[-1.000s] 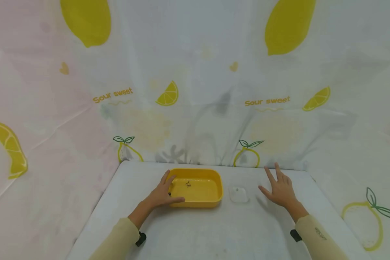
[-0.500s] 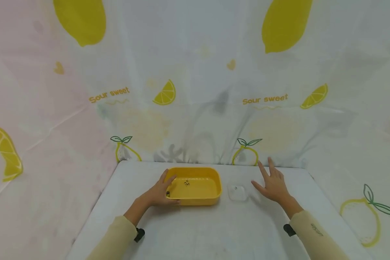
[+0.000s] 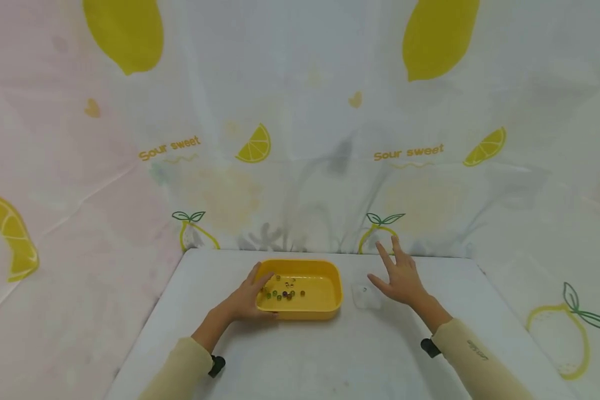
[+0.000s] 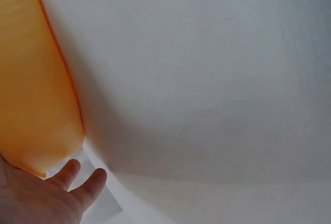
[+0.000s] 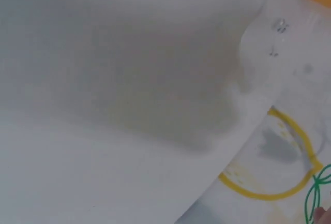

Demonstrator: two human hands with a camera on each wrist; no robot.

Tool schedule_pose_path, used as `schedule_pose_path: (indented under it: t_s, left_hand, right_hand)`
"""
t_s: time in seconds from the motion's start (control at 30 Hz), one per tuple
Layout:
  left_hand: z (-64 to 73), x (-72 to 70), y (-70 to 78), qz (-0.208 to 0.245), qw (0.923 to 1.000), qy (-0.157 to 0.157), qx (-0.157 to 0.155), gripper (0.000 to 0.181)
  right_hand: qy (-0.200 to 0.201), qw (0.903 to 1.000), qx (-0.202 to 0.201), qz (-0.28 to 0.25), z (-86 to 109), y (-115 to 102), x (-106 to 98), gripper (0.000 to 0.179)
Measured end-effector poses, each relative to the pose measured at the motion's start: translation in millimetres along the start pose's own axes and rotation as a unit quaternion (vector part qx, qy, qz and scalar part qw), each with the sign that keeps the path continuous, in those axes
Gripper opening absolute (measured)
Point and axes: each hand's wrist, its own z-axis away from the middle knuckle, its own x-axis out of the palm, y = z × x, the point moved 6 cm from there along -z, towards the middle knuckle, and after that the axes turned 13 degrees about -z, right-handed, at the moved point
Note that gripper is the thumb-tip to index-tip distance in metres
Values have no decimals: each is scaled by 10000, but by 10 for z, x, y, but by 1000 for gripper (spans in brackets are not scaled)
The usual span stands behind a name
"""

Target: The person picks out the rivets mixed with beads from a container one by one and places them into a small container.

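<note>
So, marbles (image 3: 285, 294) inside yellow tray (image 3: 322, 290).

A booth-like workspace, shown by lemon-printed sheeting (image 3: 300, 122) on three sides of a white table (image 3: 300, 355)

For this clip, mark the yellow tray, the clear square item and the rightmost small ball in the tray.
Yellow tray (image 3: 324, 289): head view, bare inner floor.
Clear square item (image 3: 367, 298): head view, its middle.
Rightmost small ball (image 3: 302, 293): head view, its centre.
</note>
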Motion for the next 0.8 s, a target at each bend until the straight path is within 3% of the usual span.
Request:
schedule_pose_path:
  t_s: [0.3,0.57,0.8]
  left_hand:
    - [-10,37,-11,11,9999,39,-127,114]
    - [6,18,-11,47,9999,85,-104,113]
    - [-18,38,-14,482,9979,-77,-421,104]
  right_hand:
    - [-350,9991,1,-247,-156,-274,186,88]
    - [-524,9976,-276,-346,-273,-489,434,88]
    - [-823,9956,-40,-443,-312,-659,644,87]
